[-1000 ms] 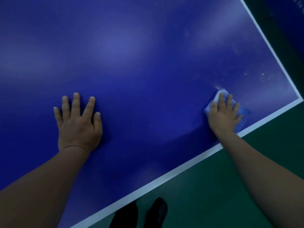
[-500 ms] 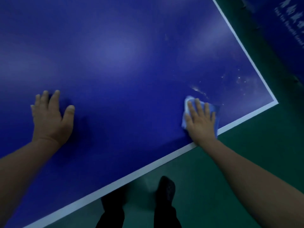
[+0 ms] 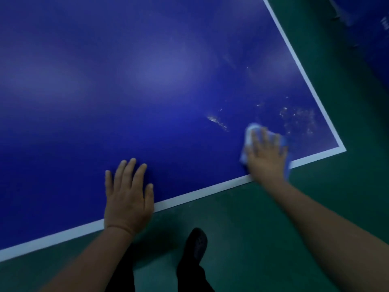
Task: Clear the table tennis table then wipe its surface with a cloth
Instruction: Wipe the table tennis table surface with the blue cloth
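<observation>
Right hand (image 3: 267,157) flat on cloth (image 3: 249,133)

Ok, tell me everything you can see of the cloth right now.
The cloth is light blue, soft-looking and bunched, lying flat on the blue table near its front right corner. The right hand presses it down with straight, spread fingers, hiding most of it; only its edges show around the hand. Pale specks lie just beyond it.

Dim, soft overhead glare patches on the table (image 3: 147,102), motion-blurred right hand (image 3: 267,154), dark corners.
</observation>
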{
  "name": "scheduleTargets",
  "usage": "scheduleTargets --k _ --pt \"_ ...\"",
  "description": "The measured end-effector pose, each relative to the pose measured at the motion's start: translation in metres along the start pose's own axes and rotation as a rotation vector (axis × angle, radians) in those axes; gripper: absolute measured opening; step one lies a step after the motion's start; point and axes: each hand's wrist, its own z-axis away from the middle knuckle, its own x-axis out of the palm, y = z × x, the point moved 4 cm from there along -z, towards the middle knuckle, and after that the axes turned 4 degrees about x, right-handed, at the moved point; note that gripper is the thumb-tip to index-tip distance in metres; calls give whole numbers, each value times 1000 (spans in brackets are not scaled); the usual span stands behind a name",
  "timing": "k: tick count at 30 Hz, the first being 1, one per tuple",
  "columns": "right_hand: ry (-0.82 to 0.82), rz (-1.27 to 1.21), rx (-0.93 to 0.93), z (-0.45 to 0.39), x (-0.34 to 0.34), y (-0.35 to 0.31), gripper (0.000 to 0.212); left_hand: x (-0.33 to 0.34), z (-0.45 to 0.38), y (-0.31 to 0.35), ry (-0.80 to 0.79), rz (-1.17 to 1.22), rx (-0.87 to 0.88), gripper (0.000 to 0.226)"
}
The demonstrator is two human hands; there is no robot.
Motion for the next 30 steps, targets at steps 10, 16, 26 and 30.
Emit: scheduleTargets --k 10,16,26,30 --pt "7 -104 -502 73 15 -110 58 11 -2 -2 -19 -139 -42 63" --pt "-6 -22 33 -45 -2 56 60 13 -2 -2 -35 -143 -49 65" --pt "22 0 -608 24 15 -46 58 10 -3 -1 -61 -151 -64 66" --pt "20 -101 -34 -51 -5 38 59 12 -3 -3 -71 -160 -58 66"
